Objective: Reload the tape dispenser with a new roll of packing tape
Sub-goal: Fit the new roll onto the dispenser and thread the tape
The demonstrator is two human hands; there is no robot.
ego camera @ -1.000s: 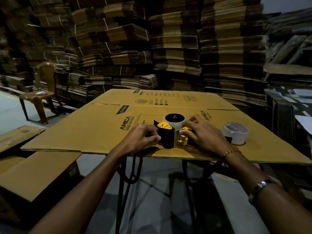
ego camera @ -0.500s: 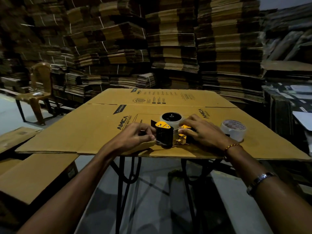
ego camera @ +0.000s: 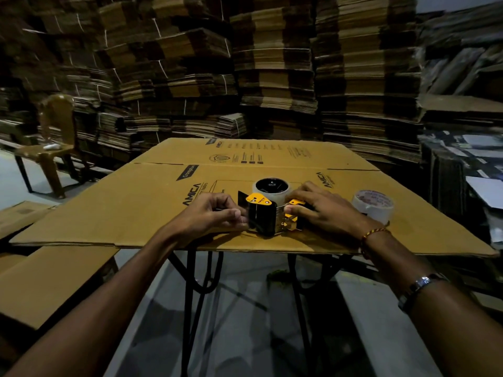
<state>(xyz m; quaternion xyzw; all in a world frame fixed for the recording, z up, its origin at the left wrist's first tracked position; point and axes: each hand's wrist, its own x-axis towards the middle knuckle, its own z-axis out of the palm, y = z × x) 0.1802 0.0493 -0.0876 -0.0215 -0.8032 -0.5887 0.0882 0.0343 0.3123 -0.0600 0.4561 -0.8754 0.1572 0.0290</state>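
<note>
A black and yellow tape dispenser [ego camera: 262, 217] lies on a flattened cardboard sheet [ego camera: 141, 213] near its front edge. A roll of clear tape [ego camera: 271, 188] sits on the dispenser's hub at the far side. My left hand [ego camera: 215, 213] pinches something thin at the dispenser's left front, probably the tape end; I cannot make it out. My right hand [ego camera: 321, 210] presses on the dispenser's right side, thumb by the yellow part. A second, whitish tape roll [ego camera: 373, 205] lies flat to the right of my right hand.
The cardboard sheet rests on a black metal frame table [ego camera: 196, 284]. Tall stacks of flattened boxes [ego camera: 272, 72] fill the background. A brown plastic chair [ego camera: 51, 142] stands at far left. More cardboard [ego camera: 46, 284] lies low on the left.
My left hand's fingers have drawn closer to the dispenser's front. The right hand stays on the dispenser. The view has shifted slightly.
</note>
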